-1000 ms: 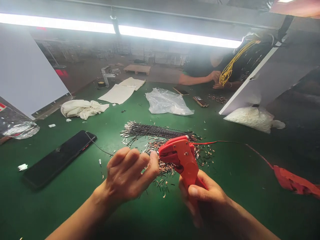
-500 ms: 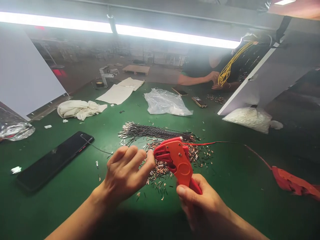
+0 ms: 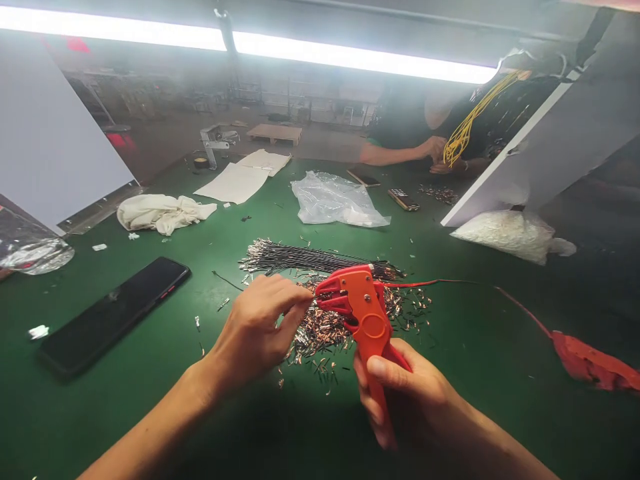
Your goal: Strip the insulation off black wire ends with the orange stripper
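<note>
My right hand (image 3: pixel 407 397) grips the handles of an orange-red wire stripper (image 3: pixel 363 313), whose jaws point left. My left hand (image 3: pixel 260 327) is closed in a pinch right at those jaws; what it pinches is too thin to make out, likely a wire end. Under the tool lies a heap of short copper and black wire offcuts (image 3: pixel 325 333). Just behind it rests a bundle of thin black wires (image 3: pixel 310 259) laid sideways on the green table (image 3: pixel 150 400). A red wire (image 3: pixel 450 283) runs from the tool's far side to the right.
A black phone (image 3: pixel 113 313) lies at the left. Beyond are a white cloth (image 3: pixel 160 212), paper sheets (image 3: pixel 240 180), a clear plastic bag (image 3: pixel 335 200) and a bag of white parts (image 3: pixel 505 233). Red plastic (image 3: pixel 590 363) lies at right. Another person's hands (image 3: pixel 440 150) hold yellow wires across the table.
My left hand has moved forward and its fingers have narrowed into a pinch at the stripper's jaws. The stripper has tilted a little more upright.
</note>
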`<action>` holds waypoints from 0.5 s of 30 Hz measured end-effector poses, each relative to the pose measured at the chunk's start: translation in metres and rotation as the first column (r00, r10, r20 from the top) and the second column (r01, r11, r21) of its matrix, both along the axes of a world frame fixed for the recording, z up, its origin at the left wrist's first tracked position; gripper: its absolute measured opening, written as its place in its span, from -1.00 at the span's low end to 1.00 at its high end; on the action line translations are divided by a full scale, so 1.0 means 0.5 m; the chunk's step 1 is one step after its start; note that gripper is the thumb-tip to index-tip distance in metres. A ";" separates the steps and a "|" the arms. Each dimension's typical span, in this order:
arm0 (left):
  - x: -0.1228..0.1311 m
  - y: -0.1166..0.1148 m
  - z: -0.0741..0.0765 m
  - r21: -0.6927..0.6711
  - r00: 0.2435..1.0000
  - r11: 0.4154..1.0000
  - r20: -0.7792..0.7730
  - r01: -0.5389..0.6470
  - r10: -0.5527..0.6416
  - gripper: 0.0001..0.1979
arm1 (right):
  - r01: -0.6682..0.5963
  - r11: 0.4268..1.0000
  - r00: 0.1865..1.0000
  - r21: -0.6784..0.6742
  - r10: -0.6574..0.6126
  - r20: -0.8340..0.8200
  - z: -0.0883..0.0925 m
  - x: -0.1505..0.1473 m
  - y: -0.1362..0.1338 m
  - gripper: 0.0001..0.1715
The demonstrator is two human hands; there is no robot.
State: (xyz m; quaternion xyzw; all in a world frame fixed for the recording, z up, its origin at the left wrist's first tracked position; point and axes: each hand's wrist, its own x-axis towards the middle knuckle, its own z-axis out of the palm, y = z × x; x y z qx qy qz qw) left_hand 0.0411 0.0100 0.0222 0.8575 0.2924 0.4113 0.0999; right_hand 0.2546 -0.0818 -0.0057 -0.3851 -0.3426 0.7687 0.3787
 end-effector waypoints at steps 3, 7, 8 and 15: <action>-0.001 0.002 0.011 0.054 0.999 0.998 -0.029 -0.015 0.016 -0.89 | -0.007 1.000 0.997 0.017 0.008 -0.083 -0.009 -0.001 -0.002 -0.56; -0.005 0.007 0.016 0.055 0.999 0.998 -0.032 0.021 -0.020 -0.89 | -0.072 0.996 0.984 0.047 0.079 -0.161 -0.024 0.004 0.000 -0.59; -0.006 0.007 0.016 0.051 0.999 0.998 -0.034 0.028 -0.026 -0.89 | -0.077 0.996 0.981 0.053 0.085 -0.172 -0.027 0.005 0.000 -0.59; -0.012 0.005 0.015 0.044 1.000 0.999 -0.024 -0.007 0.008 -0.88 | -0.054 0.996 0.971 0.068 0.069 -0.229 -0.036 0.006 0.004 -0.63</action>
